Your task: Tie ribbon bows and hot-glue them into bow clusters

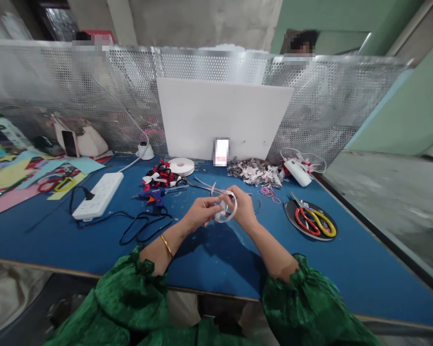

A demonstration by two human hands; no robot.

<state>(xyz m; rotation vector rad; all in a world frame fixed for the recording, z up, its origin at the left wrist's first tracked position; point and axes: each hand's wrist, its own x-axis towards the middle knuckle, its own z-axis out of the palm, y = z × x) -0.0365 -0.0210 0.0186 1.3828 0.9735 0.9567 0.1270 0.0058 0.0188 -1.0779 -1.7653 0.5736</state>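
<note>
Ribbon (233, 216), pinched by my left hand (200, 211) and right hand (240, 204) inside the surface (364, 269)'s near edge, may uncurl if either loosens.

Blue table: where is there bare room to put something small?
On the blue table, bare room lies front right, between the black disc and the front edge, and front left, between the power strip and that edge. The back is crowded with bows, a white roll and a pale pile.

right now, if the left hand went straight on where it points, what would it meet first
Past the white ribbon loop it holds, the left hand would probably meet the right hand; depth is unclear.
</note>
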